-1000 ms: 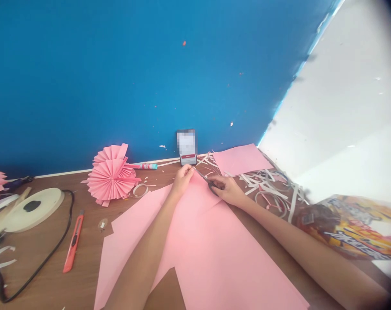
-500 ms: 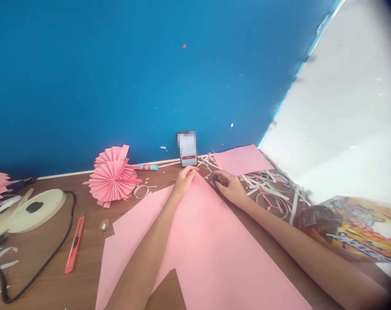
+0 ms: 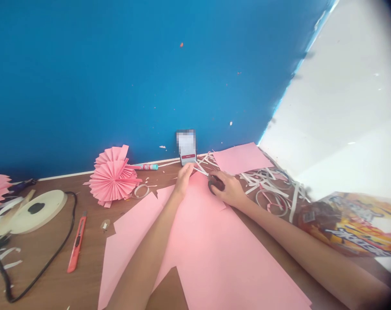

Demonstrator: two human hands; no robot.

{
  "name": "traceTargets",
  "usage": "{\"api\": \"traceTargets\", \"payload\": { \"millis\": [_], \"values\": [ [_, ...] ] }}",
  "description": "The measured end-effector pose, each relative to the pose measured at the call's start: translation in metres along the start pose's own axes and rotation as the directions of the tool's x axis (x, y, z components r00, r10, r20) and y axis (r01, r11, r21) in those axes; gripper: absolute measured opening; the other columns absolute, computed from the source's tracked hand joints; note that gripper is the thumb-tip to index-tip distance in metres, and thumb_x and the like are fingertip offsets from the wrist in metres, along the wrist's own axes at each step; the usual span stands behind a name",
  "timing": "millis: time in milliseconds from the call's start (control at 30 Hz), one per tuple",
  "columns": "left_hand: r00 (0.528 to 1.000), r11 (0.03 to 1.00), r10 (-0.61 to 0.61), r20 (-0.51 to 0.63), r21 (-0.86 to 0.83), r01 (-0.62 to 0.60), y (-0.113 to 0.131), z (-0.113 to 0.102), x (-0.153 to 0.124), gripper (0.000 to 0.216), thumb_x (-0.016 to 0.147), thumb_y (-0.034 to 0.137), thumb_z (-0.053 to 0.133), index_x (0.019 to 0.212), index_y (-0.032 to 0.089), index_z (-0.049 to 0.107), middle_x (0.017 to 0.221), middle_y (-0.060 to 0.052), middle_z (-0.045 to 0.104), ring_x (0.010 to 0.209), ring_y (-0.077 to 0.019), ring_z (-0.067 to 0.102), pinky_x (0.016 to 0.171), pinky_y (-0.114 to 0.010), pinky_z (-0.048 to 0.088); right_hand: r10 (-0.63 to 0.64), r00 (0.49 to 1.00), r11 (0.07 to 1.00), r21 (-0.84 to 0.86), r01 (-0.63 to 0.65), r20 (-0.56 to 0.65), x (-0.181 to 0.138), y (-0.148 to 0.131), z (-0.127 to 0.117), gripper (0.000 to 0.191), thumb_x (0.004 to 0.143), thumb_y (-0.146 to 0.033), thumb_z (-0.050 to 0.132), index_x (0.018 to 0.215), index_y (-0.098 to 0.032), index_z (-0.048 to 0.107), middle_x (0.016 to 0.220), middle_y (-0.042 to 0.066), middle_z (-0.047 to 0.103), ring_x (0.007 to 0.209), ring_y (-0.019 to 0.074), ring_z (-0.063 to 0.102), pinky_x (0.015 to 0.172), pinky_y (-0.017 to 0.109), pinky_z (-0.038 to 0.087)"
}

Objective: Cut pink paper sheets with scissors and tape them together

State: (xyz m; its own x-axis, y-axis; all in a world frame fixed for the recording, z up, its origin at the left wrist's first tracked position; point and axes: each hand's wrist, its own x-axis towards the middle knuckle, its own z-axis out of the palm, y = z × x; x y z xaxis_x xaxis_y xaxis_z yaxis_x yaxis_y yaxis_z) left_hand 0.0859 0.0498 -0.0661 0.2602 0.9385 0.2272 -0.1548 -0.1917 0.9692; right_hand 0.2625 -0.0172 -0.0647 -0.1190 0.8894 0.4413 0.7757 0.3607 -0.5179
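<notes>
A large pink paper sheet [image 3: 211,241] lies across the middle of the table, with its far tip between my hands. My left hand [image 3: 183,180] is closed on that tip from the left, its fingertips partly hidden. In my right hand [image 3: 229,187] is a pair of scissors [image 3: 216,184] with dark handles. The blades are apart and point left over the far edge of the sheet, close to my left fingers. More pink paper [image 3: 133,219] lies to the left, beside my left forearm.
A phone [image 3: 186,148] leans on the blue wall. Pleated pink rosettes [image 3: 114,178], a red cutter knife [image 3: 76,244] and a cream-coloured disc [image 3: 40,211] with a black cable lie left. At right are paper strips [image 3: 263,181], another pink sheet [image 3: 243,158] and a printed plastic bag [image 3: 359,224].
My right hand has turned and moved slightly left, bringing the scissors' blades over the paper's far tip. The left hand has stayed nearly in place.
</notes>
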Motion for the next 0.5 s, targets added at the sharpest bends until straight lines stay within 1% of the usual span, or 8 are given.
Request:
{"api": "traceTargets", "payload": {
  "millis": [67,200,300,400,433,500],
  "values": [
    [1.0,1.0,0.003,-0.015,0.03,-0.003,0.0,0.0,0.001,0.028,0.084,0.044,0.052,0.091,0.018,0.059,0.089,-0.005,0.066,0.083,-0.0164,0.061,0.081,-0.029,0.045,-0.01,1.0,0.998,-0.065,0.01,0.003,-0.002,-0.002,0.001,0.037,0.076,-0.025,0.055,0.113,-0.024,0.058,0.098,0.004,0.067,0.081,0.0184,0.06,0.066,0.027,0.043],
    [0.998,0.996,0.042,-0.05,0.082,-0.037,-0.004,-0.003,0.004,0.02,0.077,0.036,0.063,0.08,0.016,0.058,0.075,-0.001,0.063,0.071,-0.0135,0.059,0.071,-0.026,0.046,-0.037,0.999,0.98,-0.195,0.04,0.019,-0.006,-0.003,0.005,0.036,0.079,-0.026,0.053,0.114,-0.025,0.059,0.089,0.004,0.068,0.076,0.0179,0.061,0.06,0.025,0.039],
    [0.994,0.997,0.033,-0.102,0.077,-0.025,-0.005,-0.007,0.007,0.022,0.075,0.036,0.065,0.081,0.015,0.06,0.074,-0.002,0.064,0.071,-0.0139,0.06,0.071,-0.027,0.047,-0.042,0.999,0.969,-0.243,0.049,0.032,-0.007,-0.002,0.007,0.035,0.079,-0.025,0.053,0.113,-0.026,0.059,0.085,0.002,0.068,0.072,0.0173,0.061,0.058,0.026,0.036],
    [0.993,0.998,0.01,-0.121,0.058,-0.003,-0.002,-0.013,0.011,0.026,0.075,0.039,0.065,0.082,0.014,0.062,0.079,-0.006,0.067,0.074,-0.016,0.062,0.074,-0.03,0.048,-0.035,0.999,0.969,-0.245,0.041,0.029,-0.007,0.0,0.008,0.034,0.079,-0.025,0.053,0.112,-0.026,0.059,0.087,0.002,0.069,0.073,0.0174,0.061,0.057,0.026,0.035],
    [0.989,0.998,0.01,-0.146,0.067,0.0,-0.001,-0.017,0.012,0.028,0.076,0.041,0.064,0.082,0.014,0.063,0.08,-0.007,0.067,0.073,-0.0161,0.062,0.074,-0.03,0.048,-0.035,0.999,0.969,-0.242,0.041,0.03,-0.007,0.001,0.008,0.034,0.079,-0.025,0.053,0.112,-0.026,0.059,0.088,0.002,0.069,0.074,0.0175,0.061,0.057,0.026,0.035],
    [0.972,0.992,0.03,-0.234,0.123,-0.001,0.001,-0.026,0.014,0.031,0.079,0.044,0.059,0.083,0.014,0.064,0.081,-0.007,0.068,0.068,-0.0149,0.06,0.071,-0.029,0.048,-0.046,0.998,0.971,-0.234,0.054,0.042,-0.007,0.003,0.009,0.034,0.079,-0.023,0.053,0.112,-0.026,0.059,0.089,0.002,0.069,0.075,0.0175,0.062,0.058,0.025,0.036]
  ]
}}
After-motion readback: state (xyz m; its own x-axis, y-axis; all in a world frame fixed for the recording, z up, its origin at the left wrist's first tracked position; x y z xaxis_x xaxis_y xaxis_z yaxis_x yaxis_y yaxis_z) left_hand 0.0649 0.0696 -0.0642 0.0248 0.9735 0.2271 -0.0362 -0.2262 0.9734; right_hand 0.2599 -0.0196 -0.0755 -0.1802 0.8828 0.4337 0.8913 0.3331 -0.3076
